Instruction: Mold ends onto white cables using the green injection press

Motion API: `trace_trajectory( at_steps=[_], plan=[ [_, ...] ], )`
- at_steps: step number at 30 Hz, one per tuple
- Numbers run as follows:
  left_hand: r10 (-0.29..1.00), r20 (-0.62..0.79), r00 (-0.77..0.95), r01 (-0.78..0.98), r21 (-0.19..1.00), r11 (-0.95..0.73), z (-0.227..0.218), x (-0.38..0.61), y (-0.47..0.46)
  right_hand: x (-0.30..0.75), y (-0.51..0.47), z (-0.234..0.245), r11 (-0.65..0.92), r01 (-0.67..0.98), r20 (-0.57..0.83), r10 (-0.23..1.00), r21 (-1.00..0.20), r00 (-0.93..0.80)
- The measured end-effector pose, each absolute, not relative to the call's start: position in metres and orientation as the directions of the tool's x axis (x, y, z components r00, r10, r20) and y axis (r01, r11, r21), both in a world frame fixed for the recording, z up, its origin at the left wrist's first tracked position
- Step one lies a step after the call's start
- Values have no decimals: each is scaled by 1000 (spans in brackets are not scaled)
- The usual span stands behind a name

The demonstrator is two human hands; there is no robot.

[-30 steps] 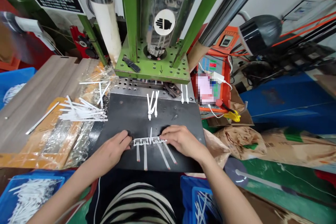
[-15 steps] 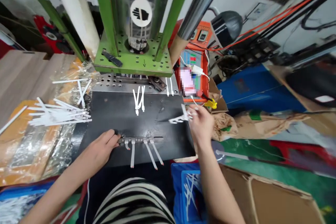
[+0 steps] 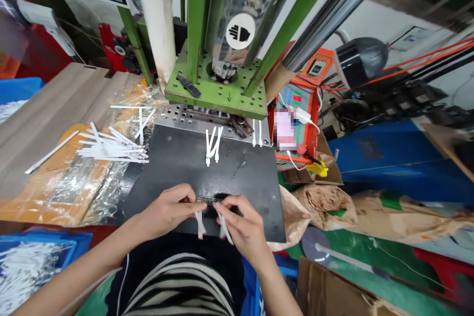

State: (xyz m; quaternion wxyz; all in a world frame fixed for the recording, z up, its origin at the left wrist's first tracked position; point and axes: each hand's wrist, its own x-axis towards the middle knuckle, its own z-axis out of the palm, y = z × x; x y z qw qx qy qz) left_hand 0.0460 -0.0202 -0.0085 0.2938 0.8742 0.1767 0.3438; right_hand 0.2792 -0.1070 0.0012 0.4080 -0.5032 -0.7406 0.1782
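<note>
A narrow dark metal bar (image 3: 209,201) lies near the front of the black work plate (image 3: 237,182), with short white cables (image 3: 200,227) sticking out toward me. My left hand (image 3: 172,210) is closed, its thumb and forefinger pinching at the left part of the bar. My right hand (image 3: 242,224) has its fingers drawn together at the right part, around a white cable (image 3: 223,227). The fingers cover most of the bar. Farther back on the plate lie several loose white cables (image 3: 213,145) with small connector ends.
A green press (image 3: 222,96) stands behind the plate. White strips (image 3: 111,145) are piled at left on plastic wrap. To the right are an orange control box (image 3: 296,158), a lamp (image 3: 361,61) and crumpled brown paper (image 3: 326,205). A blue bin (image 3: 74,252) of white pieces sits lower left.
My right hand has come left from the plate's right side to the bar, and the white pieces it carried are gone from it. My left hand has slid inward along the bar. The view has shifted.
</note>
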Motion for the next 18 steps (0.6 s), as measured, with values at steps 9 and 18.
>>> trace_trajectory(
  at_steps=[9,18],
  plan=[
    [919,-57,391,504,848,-162,6,81,15,313,-8,-2,-109,592,-62,993,-799,100],
    [932,-2,362,740,608,-286,11,52,56,285,57,17,-60,951,-51,998,-304,47]
  ],
)
